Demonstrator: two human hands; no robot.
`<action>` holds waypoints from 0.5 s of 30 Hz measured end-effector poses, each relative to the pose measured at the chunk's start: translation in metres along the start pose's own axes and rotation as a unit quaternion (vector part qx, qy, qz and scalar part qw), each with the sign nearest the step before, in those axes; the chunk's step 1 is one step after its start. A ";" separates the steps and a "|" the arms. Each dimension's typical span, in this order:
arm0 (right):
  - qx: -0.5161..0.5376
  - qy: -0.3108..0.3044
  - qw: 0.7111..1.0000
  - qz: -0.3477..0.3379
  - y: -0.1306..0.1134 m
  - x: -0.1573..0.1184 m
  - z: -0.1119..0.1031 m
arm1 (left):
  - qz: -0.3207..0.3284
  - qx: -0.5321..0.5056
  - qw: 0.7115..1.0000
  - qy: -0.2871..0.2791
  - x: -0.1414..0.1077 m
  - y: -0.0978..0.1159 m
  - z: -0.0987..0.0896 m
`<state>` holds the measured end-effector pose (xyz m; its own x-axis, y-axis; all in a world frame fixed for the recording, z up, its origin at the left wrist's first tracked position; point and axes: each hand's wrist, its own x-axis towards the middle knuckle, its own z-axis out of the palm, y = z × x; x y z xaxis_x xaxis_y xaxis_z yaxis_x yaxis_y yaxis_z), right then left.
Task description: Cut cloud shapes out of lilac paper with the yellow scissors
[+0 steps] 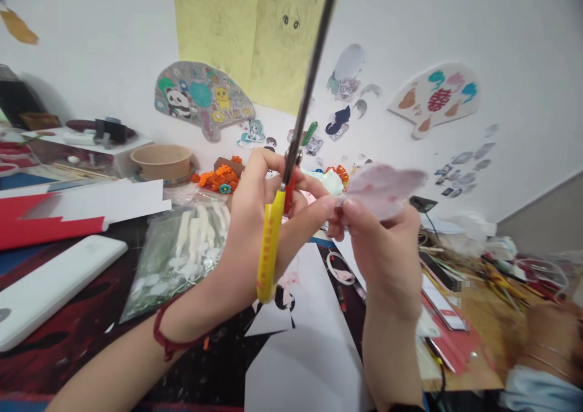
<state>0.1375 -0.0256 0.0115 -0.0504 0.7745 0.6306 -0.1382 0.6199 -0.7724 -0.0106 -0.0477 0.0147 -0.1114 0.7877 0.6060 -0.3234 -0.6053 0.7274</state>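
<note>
My left hand [255,230] grips the scissors [277,217], blades shut and pointing up. My right hand [382,242] pinches a pink paper piece [382,188] just beside them.

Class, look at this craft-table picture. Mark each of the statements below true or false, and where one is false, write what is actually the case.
1. The left hand holds scissors with yellow handles. True.
2. The right hand holds a green paper piece. False: the paper piece is pale pink.
3. A red cord circles the left wrist. True.
4. The beige bowl stands right of the hands. False: it stands to their left, near the wall.
5. Two yellow drawings hang on the wall. True.
</note>
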 end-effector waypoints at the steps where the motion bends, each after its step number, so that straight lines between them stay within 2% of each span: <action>1: 0.002 0.005 1.000 0.000 0.000 0.000 0.000 | -0.006 0.003 1.000 0.002 0.001 0.000 0.000; 9: 0.001 0.018 1.000 -0.020 0.000 -0.003 0.000 | -0.040 -0.066 0.996 -0.039 0.001 -0.003 0.005; 15: -0.046 -0.004 0.999 -0.027 -0.003 -0.004 -0.003 | -0.030 -0.058 0.998 -0.027 -0.002 -0.003 0.003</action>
<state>0.1412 -0.0298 0.0111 -0.0539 0.7390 0.6716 -0.0495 0.6697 -0.7410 -0.0063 -0.0473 0.0121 -0.0390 0.8131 0.5809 -0.4345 -0.5373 0.7229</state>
